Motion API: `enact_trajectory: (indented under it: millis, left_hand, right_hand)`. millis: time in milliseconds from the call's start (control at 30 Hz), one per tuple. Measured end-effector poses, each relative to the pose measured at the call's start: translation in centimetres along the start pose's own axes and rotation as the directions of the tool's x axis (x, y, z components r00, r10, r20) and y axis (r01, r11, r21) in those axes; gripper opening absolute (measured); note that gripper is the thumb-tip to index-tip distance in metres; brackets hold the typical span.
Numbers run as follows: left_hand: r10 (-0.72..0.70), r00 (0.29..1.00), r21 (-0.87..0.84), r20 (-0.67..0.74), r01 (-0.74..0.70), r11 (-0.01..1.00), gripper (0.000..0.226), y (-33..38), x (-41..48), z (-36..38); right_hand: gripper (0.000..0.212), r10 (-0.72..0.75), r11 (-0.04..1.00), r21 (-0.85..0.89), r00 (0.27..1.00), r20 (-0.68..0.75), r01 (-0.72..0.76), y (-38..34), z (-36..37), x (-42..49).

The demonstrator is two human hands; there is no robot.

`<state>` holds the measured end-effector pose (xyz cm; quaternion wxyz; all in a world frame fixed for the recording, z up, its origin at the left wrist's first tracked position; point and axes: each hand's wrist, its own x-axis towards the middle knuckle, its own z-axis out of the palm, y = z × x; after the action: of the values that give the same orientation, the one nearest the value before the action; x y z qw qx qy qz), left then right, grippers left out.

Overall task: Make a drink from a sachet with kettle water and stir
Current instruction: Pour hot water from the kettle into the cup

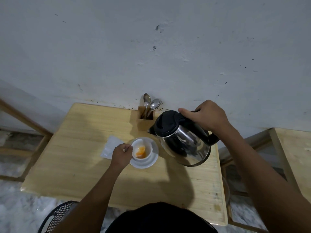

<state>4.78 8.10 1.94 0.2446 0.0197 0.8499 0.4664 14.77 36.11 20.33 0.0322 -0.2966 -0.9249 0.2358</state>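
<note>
A white cup [144, 158] stands on a white saucer [152, 163] in the middle of the wooden table [80, 165]. Orange powder and a little liquid lie inside the cup. My left hand [120, 155] is closed against the cup's left side, on its handle as far as I can tell. My right hand [206, 115] grips the black handle of a steel kettle [183, 140], which is lifted and tilted with its spout toward the cup. A white sachet [111, 146] lies flat left of the cup.
A wooden holder [146, 122] with spoons and a fork stands at the table's back edge against the wall. A second wooden table [296, 157] is at the right. A black mesh chair [57, 216] sits at the lower left.
</note>
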Motion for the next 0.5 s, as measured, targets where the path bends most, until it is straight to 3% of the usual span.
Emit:
enact_trajectory:
  millis: [500]
  left_hand:
    - [0.045,0.998,-0.037,0.051,-0.043,0.998,0.018,-1.3,1.0,-0.2]
  right_hand:
    - [0.071,-0.079,0.949,-0.276,0.963,0.257,0.152,-5.4,2.1,-1.2]
